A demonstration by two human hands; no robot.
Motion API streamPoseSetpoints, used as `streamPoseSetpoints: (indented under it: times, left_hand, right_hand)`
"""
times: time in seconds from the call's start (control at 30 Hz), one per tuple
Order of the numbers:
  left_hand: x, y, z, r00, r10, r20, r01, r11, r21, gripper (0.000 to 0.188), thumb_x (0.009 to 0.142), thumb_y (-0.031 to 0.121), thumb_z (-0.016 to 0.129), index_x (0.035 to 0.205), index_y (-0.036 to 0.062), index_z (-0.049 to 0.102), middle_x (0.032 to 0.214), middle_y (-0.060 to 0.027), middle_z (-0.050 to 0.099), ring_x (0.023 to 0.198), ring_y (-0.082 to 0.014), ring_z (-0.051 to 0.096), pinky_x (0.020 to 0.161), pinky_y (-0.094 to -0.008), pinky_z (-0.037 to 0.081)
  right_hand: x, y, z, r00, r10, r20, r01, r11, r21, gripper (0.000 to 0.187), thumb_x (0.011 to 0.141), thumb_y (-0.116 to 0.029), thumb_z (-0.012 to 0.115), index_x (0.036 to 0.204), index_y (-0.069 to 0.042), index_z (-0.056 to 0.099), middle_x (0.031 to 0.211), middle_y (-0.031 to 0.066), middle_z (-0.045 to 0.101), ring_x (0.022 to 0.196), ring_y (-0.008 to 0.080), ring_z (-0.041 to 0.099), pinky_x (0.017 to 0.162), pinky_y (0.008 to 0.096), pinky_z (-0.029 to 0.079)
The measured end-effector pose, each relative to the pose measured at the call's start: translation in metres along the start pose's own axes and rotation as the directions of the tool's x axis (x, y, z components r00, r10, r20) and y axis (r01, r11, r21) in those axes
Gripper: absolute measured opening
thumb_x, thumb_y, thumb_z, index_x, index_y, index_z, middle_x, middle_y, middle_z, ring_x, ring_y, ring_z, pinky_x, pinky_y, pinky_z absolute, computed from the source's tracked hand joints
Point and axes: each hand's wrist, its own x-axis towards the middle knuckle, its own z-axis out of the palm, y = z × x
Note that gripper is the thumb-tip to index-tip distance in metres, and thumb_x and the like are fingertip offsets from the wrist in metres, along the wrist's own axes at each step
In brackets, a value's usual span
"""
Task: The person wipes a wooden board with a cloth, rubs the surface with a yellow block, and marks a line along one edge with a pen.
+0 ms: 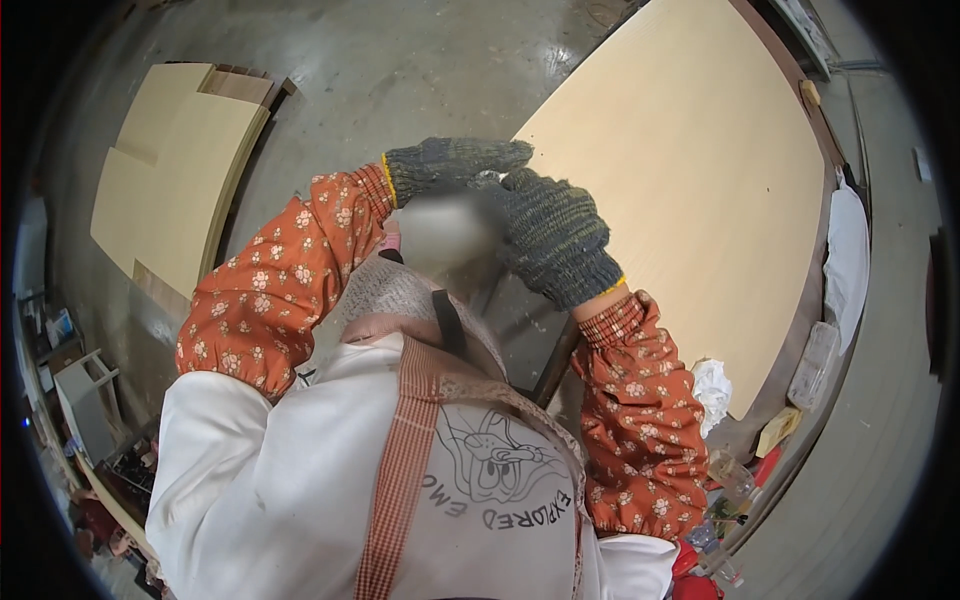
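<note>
Left hand (455,168) and right hand (562,235) gloved, raised close together. Left fingers roughly straight, right ones bent; can't tell if either grips anything. Pale board (710,180) lies flat, right of the right fingers. Board stack (180,150) well left of the left fingers. Grey floor (390,60) past both fingertips, scuffed. Crumpled paper (711,392) nearer the body than the right fingers, by the board's edge.

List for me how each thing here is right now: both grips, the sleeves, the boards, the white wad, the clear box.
Left grip: gloved, fingers extended
Right grip: gloved, fingers bent; hold unclear
Sleeves: worn over forearms
Large board: lying flat
Board stack: stacked, edges uneven
White wad: crumpled
Clear box: open or shut, cannot tell
</note>
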Motion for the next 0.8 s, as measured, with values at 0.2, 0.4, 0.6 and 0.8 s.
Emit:
streamPoseSetpoints:
  times: [0.2, 0.4, 0.6, 0.8]
  left_hand:
    - [0.009, 0.002, 0.004, 0.993, 0.113, 0.029, -0.109, 0.986, -0.125, 0.057, 0.083, -0.003, 0.043, 0.139, 0.0117, 0.041, 0.145, -0.0069, 0.038, 0.132, -0.0230, 0.039, 0.109, -0.0347, 0.032]
    - [0.010, 0.008, -0.007, 0.986, 0.158, 0.045, -0.153, 0.982, -0.109, 0.060, 0.079, -0.007, 0.041, 0.136, 0.0117, 0.045, 0.141, -0.0094, 0.044, 0.128, -0.0256, 0.044, 0.108, -0.0376, 0.034]
    - [0.002, 0.017, -0.010, 0.959, 0.283, -0.013, -0.274, 0.937, 0.215, 0.069, 0.072, -0.015, 0.040, 0.135, 0.0132, 0.046, 0.140, -0.0079, 0.045, 0.129, -0.0238, 0.043, 0.109, -0.0367, 0.033]
    - [0.009, 0.038, -0.011, 0.973, 0.228, 0.039, -0.232, 0.954, 0.191, 0.064, 0.076, -0.012, 0.042, 0.135, 0.0121, 0.046, 0.140, -0.0080, 0.045, 0.129, -0.0237, 0.042, 0.110, -0.0357, 0.030]
  right_hand:
    - [-0.022, 0.010, -0.017, 0.915, 0.225, 0.336, -0.258, 0.965, 0.055, 0.044, 0.074, -0.016, 0.063, 0.117, -0.017, 0.057, 0.095, 0.0065, 0.059, 0.082, 0.0265, 0.061, 0.067, 0.0391, 0.048]
    - [-0.020, 0.008, 0.008, 0.997, 0.015, -0.072, -0.010, 0.997, 0.073, 0.041, 0.074, -0.016, 0.062, 0.115, -0.014, 0.058, 0.097, 0.0076, 0.059, 0.082, 0.0272, 0.060, 0.067, 0.0395, 0.049]
    - [-0.122, 0.054, 0.003, 0.971, 0.228, -0.065, -0.222, 0.971, 0.089, 0.018, 0.089, -0.028, 0.056, 0.098, -0.016, 0.065, 0.073, 0.0084, 0.058, 0.064, 0.0262, 0.060, 0.056, 0.0397, 0.048]
    - [-0.184, 0.057, -0.008, 0.912, 0.402, -0.080, -0.385, 0.908, 0.167, 0.027, 0.082, -0.019, 0.062, 0.108, -0.012, 0.066, 0.086, 0.0115, 0.065, 0.073, 0.0276, 0.064, 0.063, 0.0364, 0.051]
